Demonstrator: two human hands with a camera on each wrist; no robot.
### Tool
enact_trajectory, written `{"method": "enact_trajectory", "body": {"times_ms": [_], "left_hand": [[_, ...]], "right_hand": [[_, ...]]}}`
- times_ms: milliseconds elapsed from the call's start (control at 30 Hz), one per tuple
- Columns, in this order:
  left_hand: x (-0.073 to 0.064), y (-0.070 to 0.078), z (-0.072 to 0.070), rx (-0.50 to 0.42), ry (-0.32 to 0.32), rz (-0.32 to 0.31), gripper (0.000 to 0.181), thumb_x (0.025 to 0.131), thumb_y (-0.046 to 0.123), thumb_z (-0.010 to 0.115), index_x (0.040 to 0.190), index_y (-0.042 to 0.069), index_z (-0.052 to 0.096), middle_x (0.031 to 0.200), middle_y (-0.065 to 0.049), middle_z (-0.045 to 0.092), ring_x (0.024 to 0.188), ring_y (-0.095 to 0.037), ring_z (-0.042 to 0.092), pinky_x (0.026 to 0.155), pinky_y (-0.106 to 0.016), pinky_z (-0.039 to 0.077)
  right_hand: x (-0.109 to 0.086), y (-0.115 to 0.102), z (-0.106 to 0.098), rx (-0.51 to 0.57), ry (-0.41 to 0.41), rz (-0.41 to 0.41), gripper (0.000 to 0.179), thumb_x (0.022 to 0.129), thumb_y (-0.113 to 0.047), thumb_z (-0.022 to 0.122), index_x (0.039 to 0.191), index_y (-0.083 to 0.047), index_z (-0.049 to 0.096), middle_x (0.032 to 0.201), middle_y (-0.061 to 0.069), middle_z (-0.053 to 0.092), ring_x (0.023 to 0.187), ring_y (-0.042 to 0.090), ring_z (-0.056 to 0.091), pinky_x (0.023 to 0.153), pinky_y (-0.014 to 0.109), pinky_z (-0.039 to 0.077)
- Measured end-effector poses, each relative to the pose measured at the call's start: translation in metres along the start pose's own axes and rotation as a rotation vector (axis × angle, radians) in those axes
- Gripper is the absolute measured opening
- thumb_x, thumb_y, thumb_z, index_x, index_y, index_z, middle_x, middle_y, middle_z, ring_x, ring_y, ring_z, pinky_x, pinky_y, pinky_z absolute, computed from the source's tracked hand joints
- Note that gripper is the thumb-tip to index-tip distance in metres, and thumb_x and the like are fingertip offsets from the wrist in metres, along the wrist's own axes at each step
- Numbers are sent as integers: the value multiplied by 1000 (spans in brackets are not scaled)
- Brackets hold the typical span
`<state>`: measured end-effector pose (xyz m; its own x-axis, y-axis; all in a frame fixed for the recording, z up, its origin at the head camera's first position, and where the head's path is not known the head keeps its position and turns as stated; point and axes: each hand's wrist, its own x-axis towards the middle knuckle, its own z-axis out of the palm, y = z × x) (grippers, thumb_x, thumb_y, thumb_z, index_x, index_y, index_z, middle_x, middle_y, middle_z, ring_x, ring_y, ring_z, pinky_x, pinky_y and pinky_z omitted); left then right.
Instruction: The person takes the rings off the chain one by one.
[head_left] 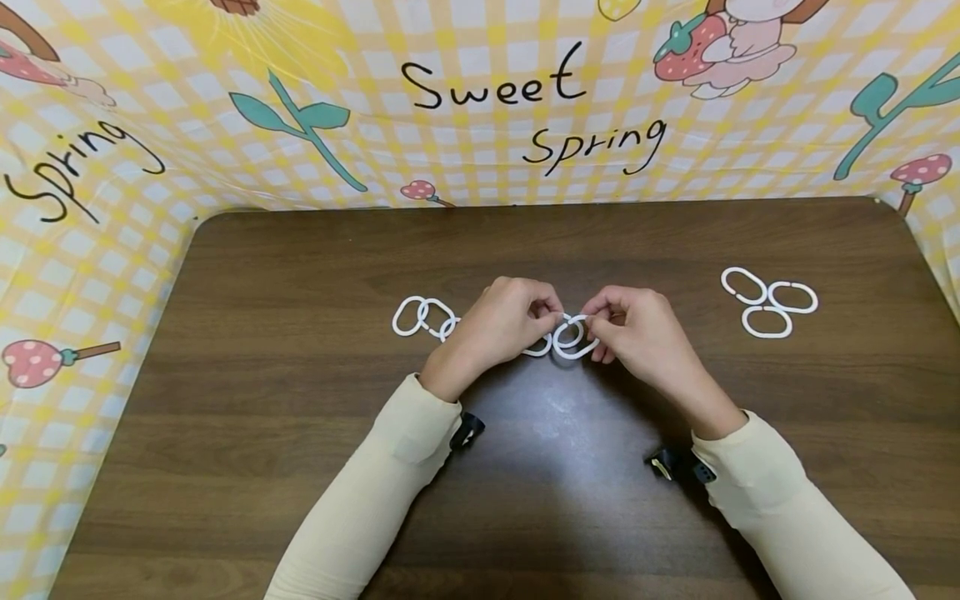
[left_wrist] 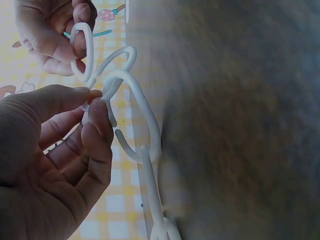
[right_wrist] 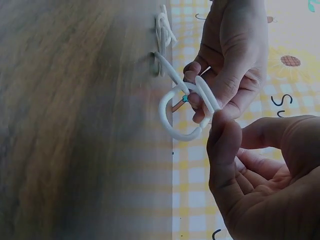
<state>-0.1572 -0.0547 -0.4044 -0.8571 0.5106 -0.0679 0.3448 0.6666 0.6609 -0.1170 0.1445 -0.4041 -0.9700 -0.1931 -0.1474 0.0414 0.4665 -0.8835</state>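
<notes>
nearest me, my two cream sleeves [head_left: 352,508] reach in over the brown table [head_left: 562,542], a small black device [head_left: 467,432] at the left wrist and another black device [head_left: 660,463] at the right. a pale patch of glare lies on the wood between my forearms.

past the cuffs, my left hand [head_left: 498,321] stands in the way of the chain of white rings [left_wrist: 147,109], hiding its middle links from the head view; its far left end shows beyond my knuckles, lying on the table. my left thumb and forefinger are closed, pinching the right-hand end of that chain; exactly which link sits under the tips i cannot tell.

just beside it, my right hand [head_left: 645,329] has thumb and fingers pinched on the rim of a white ring [left_wrist: 90,50], held right up against the chain's end; whether it is hooked in, i cannot tell.

well apart on my right, three loose rings [head_left: 765,336] lie in a close cluster. behind the table's far edge hangs the yellow checked cloth [head_left: 480,183], lettered "sweet spring", with a green-leaved stem [head_left: 307,133].
</notes>
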Motion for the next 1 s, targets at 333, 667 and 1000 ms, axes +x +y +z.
{"method": "enact_trajectory", "body": {"times_ms": [333,667,1000], "left_hand": [[1,0,-3,-8,7,-8,11,98,12,69,94,13,79,84,2,72,76,-10,61,70,-22,48],[-1,0,-4,-33,14,-7,9,98,11,70,99,11,78,84,1,71,76,-10,60,70,-22,47],[-3,-1,-4,-37,27,-18,10,97,8,67,97,11,76,83,1,69,75,-10,59,70,-22,46]], "right_hand": [[-1,1,-6,2,3,2,15,96,5,57,101,8,72,76,17,68,58,22,69,57,33,60],[-5,5,-21,53,14,3,15,97,5,58,106,12,69,85,22,70,59,19,71,58,30,60],[-8,19,-44,136,36,48,18,98,6,55,112,16,61,82,3,70,63,9,72,63,30,63]]}}
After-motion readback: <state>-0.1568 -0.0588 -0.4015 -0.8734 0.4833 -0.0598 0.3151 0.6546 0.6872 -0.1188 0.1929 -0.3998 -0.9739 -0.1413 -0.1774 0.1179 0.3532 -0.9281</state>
